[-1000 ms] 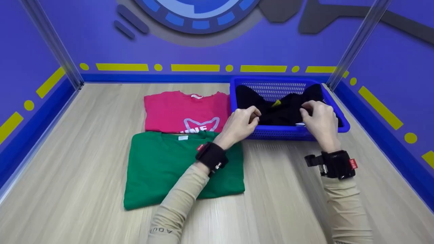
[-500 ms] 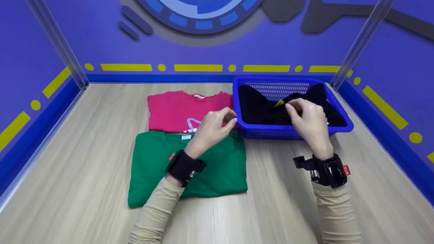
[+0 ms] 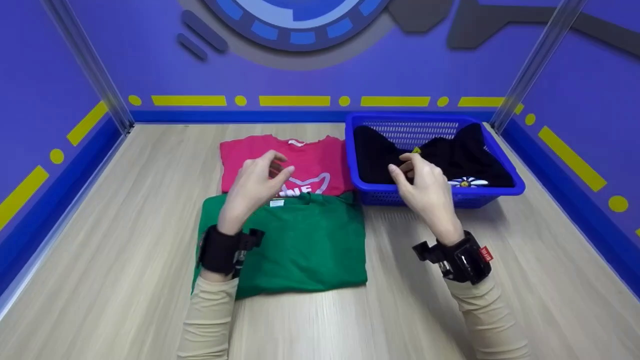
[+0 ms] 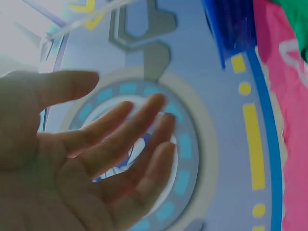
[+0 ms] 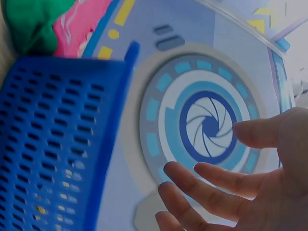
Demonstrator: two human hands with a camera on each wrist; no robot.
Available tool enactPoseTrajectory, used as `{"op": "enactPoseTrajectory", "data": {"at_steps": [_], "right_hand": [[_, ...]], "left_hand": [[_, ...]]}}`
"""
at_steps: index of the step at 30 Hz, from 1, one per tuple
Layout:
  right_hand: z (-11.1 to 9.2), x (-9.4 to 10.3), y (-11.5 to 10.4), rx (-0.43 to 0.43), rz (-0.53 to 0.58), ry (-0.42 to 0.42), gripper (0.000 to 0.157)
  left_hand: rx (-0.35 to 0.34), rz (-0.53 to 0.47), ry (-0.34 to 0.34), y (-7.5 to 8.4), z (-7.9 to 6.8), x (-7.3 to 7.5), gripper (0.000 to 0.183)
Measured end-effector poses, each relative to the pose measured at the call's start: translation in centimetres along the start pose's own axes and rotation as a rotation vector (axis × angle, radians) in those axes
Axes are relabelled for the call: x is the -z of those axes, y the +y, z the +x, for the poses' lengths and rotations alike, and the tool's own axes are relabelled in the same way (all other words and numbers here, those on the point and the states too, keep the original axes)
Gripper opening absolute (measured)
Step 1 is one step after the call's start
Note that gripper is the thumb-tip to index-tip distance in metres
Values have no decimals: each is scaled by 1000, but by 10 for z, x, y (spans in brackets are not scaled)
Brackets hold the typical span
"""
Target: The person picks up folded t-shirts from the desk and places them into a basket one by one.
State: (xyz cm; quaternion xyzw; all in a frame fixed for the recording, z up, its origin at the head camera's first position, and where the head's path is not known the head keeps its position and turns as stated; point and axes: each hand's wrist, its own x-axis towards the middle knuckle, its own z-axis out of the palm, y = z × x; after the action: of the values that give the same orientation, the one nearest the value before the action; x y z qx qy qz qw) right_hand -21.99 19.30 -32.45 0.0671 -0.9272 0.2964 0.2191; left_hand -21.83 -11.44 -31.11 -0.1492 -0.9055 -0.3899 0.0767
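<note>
My left hand (image 3: 254, 187) hovers over the pink and green shirts, fingers loosely bent and holding nothing. In the left wrist view its palm and spread fingers (image 4: 137, 144) show bare. My right hand (image 3: 425, 192) is in front of the blue basket (image 3: 380, 189), overlapping its near rim in the head view, with nothing between thumb and fingers. Inside the basket lies a black garment (image 3: 372, 160) with a yellow tag and a white flower print. The folded green shirt (image 3: 310, 250) lies on the table, its top edge against the folded pink shirt (image 3: 245, 152) behind it.
A pale wood-grain table (image 3: 125, 225) carries everything. Blue-purple panels with yellow marks (image 3: 295, 101) enclose its back and both sides, joined by metal corner posts (image 3: 95, 70). The basket stands near the back right, beside the pink shirt.
Both hands have moved left, away from the black garment; the left hand has passed from the basket's edge to over the shirts. The white flower print has come into view. Basket and shirts have stayed put.
</note>
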Motion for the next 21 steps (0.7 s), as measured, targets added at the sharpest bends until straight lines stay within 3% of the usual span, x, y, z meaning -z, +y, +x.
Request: {"op": "enactPoseTrajectory", "data": {"at_steps": [9,16,21], "right_hand": [[-6,-12,-5,-27,-28,-121,44],[-10,-21,-8,-19,-74,-193,45],[-15,-27,-12,-6,-87,-223,47]], "left_hand": [[183,211,-135,-24,-9,30,55],[315,230,-235,-43,-15,54,60],[424,224,-299,-63,-15,62,64]]}}
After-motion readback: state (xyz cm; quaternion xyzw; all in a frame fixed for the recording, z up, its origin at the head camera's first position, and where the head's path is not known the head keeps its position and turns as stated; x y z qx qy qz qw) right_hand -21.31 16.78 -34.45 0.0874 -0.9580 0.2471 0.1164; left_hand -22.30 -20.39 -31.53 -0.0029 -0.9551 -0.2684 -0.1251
